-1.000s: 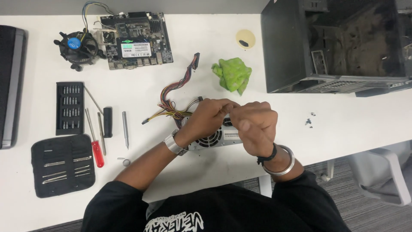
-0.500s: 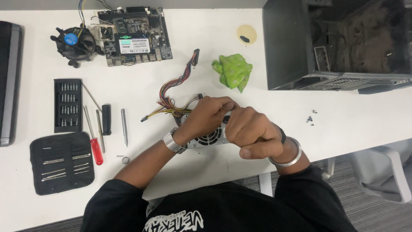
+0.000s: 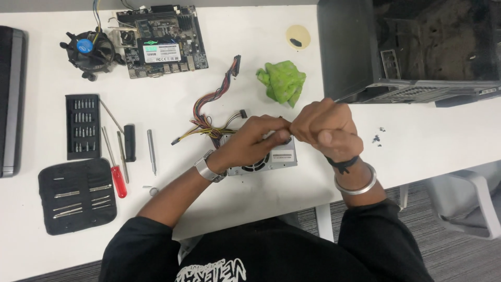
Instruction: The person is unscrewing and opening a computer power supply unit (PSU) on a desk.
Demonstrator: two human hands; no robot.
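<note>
A small silver power supply [image 3: 276, 159] with a fan grille lies near the table's front edge, a bundle of coloured cables [image 3: 211, 112] fanning out behind it. My left hand [image 3: 253, 141] rests on top of the unit, fingers curled over it. My right hand [image 3: 326, 128] is raised just above the unit's right end, closed in a fist, fingertips meeting those of the left hand. What the fingers pinch is hidden.
An open black computer case [image 3: 407, 49] stands at the back right. A motherboard [image 3: 162, 42] and cooler fan [image 3: 88, 52] lie at the back left, a green cloth [image 3: 284, 81] in the middle. A bit set [image 3: 82, 125], screwdrivers [image 3: 117, 167], a tool pouch [image 3: 75, 196] and small screws [image 3: 377, 137] lie about.
My right hand has lifted and turned over the power supply's right end, closing into a tighter fist. The left hand stays on the unit.
</note>
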